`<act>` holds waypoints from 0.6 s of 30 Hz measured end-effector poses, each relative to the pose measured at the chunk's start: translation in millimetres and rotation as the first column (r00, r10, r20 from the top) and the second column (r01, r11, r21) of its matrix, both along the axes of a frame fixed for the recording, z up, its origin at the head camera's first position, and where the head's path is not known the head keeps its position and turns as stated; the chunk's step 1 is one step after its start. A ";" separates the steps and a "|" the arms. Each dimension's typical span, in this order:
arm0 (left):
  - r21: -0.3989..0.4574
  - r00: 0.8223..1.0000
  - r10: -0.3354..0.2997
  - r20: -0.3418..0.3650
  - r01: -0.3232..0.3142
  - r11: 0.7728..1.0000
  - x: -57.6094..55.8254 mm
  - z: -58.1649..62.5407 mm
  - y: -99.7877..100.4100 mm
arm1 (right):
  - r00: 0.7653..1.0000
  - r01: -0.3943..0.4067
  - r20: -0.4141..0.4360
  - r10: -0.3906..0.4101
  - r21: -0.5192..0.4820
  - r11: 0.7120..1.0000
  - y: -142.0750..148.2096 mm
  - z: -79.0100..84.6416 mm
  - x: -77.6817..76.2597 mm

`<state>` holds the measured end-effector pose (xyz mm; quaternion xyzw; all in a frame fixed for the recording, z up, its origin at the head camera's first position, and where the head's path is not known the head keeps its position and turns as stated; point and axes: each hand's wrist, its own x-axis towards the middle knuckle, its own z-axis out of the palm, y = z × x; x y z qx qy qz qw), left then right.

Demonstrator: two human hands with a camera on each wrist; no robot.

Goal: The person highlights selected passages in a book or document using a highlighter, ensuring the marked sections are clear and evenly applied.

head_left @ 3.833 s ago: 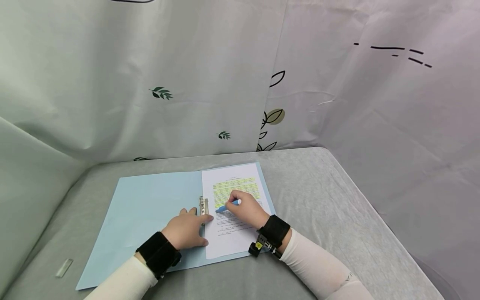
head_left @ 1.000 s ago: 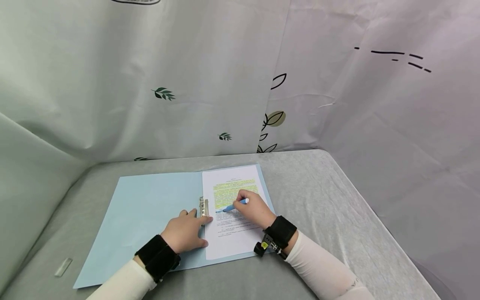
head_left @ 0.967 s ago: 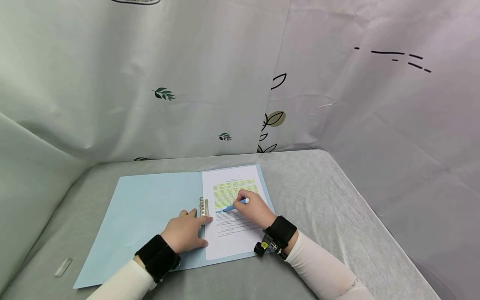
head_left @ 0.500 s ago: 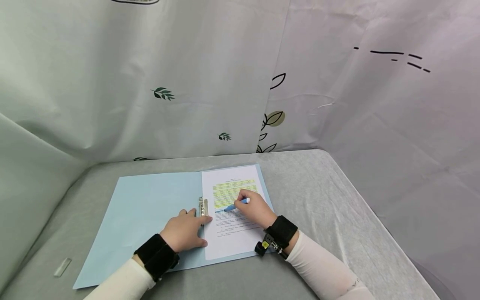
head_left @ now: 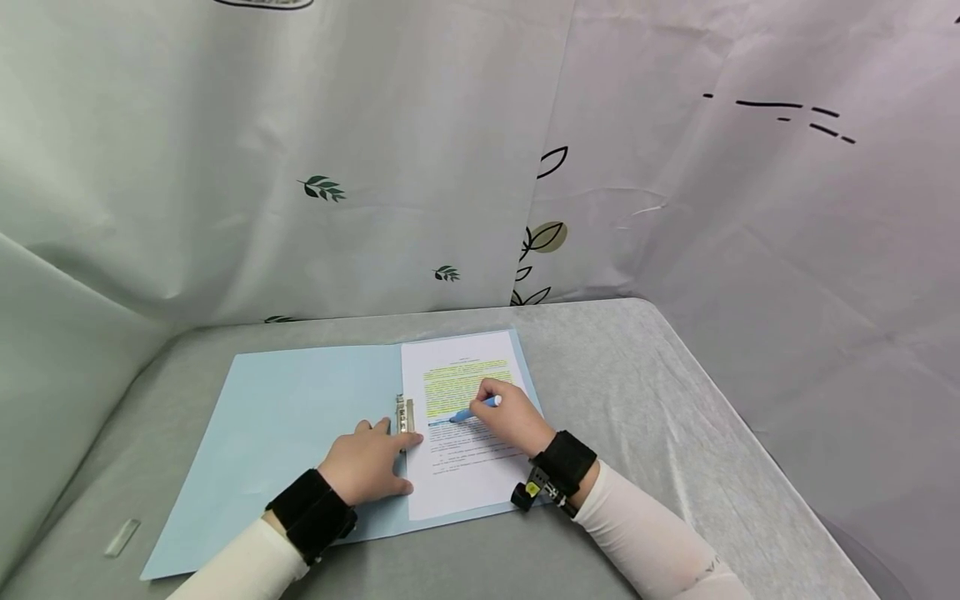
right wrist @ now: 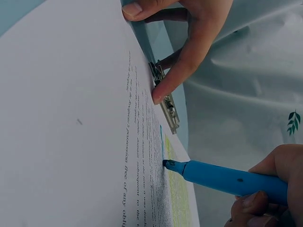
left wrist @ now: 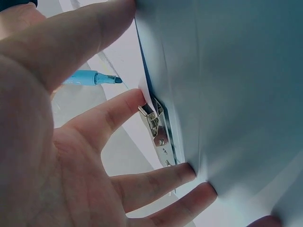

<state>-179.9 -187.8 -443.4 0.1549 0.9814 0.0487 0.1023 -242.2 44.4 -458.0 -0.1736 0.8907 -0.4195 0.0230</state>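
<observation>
My right hand (head_left: 512, 414) pinches a blue highlighter (right wrist: 227, 178), its dark chisel tip right at a line of print on the white printed sheet (head_left: 450, 496). A short blue stroke (right wrist: 162, 142) runs along that line, just below a block of yellow-highlighted text (head_left: 457, 387). With fingers spread, my left hand (head_left: 367, 462) rests on the light blue folder (head_left: 292, 417) by its fold. The left index fingertip touches the sheet's left edge beside the metal clip (left wrist: 154, 123); the thumb touches lower down the same edge.
The open folder lies on a grey cloth-covered table (head_left: 600, 375). A small clear strip (head_left: 122, 538) lies left of it near the front. Pale curtains (head_left: 375, 167) with leaf prints hang behind and at both sides.
Over the last few seconds my right hand has moved the highlighter rightward, and a blue stroke has appeared along the line. In the last half second it shifts only slightly. My left hand stays put.
</observation>
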 end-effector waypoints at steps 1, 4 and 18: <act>0.002 1.000 -0.001 -0.001 0.001 1.000 -0.1 -0.2 -0.2 | 1.000 0.001 -0.001 -0.001 0.001 1.000 0.1 0.0 0.0; 0.002 1.000 -0.002 -0.002 0.002 1.000 -0.3 -0.9 -0.4 | 1.000 0.000 0.002 0.000 -0.006 1.000 1.1 -0.7 0.2; 0.000 1.000 0.004 0.005 -0.004 1.000 0.5 0.0 0.0 | 1.000 0.003 0.017 -0.002 -0.032 0.999 4.0 0.2 0.8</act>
